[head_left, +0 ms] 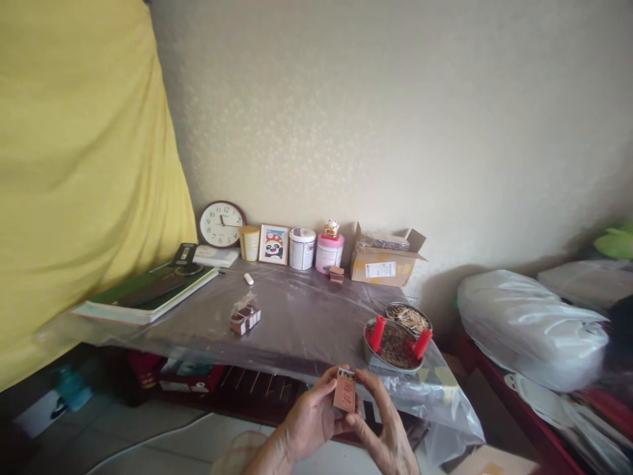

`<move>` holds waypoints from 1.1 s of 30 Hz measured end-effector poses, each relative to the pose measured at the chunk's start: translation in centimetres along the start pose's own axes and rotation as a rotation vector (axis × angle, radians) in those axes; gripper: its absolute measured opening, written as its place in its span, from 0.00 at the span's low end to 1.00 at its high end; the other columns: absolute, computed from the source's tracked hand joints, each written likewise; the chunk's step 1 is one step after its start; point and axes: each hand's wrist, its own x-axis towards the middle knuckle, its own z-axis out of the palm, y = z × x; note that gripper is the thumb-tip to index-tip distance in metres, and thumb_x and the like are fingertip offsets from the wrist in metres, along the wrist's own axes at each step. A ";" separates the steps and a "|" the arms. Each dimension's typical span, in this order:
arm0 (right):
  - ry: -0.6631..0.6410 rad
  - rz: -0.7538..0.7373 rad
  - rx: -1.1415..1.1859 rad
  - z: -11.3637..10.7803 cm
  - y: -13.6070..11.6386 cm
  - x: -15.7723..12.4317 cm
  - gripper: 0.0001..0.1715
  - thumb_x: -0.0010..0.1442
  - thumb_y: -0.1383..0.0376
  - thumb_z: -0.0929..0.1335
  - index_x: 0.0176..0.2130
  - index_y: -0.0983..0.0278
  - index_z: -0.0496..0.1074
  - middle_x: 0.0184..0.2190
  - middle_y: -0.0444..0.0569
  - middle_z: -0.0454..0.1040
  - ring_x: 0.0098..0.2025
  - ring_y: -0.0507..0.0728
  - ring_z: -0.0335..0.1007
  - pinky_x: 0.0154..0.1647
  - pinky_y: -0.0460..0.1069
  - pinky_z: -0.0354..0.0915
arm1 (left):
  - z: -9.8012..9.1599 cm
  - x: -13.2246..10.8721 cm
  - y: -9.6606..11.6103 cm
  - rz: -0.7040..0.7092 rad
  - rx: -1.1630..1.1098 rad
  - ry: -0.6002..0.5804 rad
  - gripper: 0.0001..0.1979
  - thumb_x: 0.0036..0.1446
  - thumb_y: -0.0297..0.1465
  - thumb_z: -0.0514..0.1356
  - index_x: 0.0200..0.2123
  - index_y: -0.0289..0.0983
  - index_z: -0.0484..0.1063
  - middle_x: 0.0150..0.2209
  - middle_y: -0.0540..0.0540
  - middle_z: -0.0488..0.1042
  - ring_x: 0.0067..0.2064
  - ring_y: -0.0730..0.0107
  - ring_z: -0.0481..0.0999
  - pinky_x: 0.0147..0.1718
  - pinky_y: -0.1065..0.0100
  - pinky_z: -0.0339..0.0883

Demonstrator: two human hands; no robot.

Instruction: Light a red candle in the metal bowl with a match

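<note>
Closest to the camera, both hands meet low in the frame around a small matchbox. The left hand cups it from the left side, thumb and fingers pinching its edges, while the right hand pinches it from the right with fingertips on its upper corner. The matchbox stands upright between them, held in the air in front of the table's near edge, its printed face towards the camera. Whether its drawer is slid out at all is too small to tell.

The step in hand looks like handling or opening this matchbox; the next move would call for one hand holding the sleeve firmly while the other pushes the drawer without spilling what is inside.

Just beyond the hands, on the plastic-covered table, sits a metal tray filled with small sticks, with two red candles standing in it, and a second round dish touching it behind. To the left lies a bundle of matchboxes in clear wrap. Farther left rests a stack of books.

Along the wall stand a clock, a small framed picture, two tins and an open cardboard box. A yellow curtain hangs at far left, and a white plastic bag lies at right.
</note>
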 end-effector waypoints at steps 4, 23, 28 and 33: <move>0.003 -0.001 -0.043 -0.1 0.0 -0.1 0.28 0.57 0.53 0.68 0.54 0.60 0.64 0.52 0.52 0.70 0.54 0.62 0.66 0.53 0.50 0.65 | -0.1 0.0 -0.2 0.004 0.031 -0.004 0.11 0.61 0.34 0.50 0.45 0.41 0.66 0.39 0.45 0.74 0.39 0.66 0.75 0.39 0.63 0.63; 0.047 0.034 -0.067 -0.6 0.8 0.3 0.22 0.55 0.56 0.69 0.48 0.61 0.70 0.45 0.53 0.75 0.47 0.60 0.73 0.48 0.51 0.69 | 0.0 -0.2 0.3 0.251 0.612 0.050 0.18 0.50 0.31 0.65 0.46 0.36 0.69 0.43 0.40 0.77 0.48 0.58 0.72 0.51 0.57 0.58; 0.125 0.214 0.362 -0.6 1.4 0.6 0.20 0.55 0.56 0.69 0.47 0.60 0.70 0.47 0.53 0.75 0.50 0.60 0.71 0.50 0.49 0.68 | -0.9 0.3 -0.2 0.306 0.451 0.138 0.13 0.52 0.30 0.63 0.42 0.36 0.73 0.41 0.41 0.78 0.44 0.62 0.74 0.44 0.63 0.61; 0.264 0.358 0.627 -0.9 2.0 0.9 0.16 0.48 0.56 0.74 0.36 0.62 0.77 0.38 0.51 0.79 0.42 0.61 0.76 0.48 0.50 0.69 | -1.2 0.5 -0.3 0.266 0.331 0.152 0.11 0.52 0.28 0.62 0.41 0.36 0.75 0.43 0.42 0.78 0.45 0.65 0.73 0.46 0.65 0.60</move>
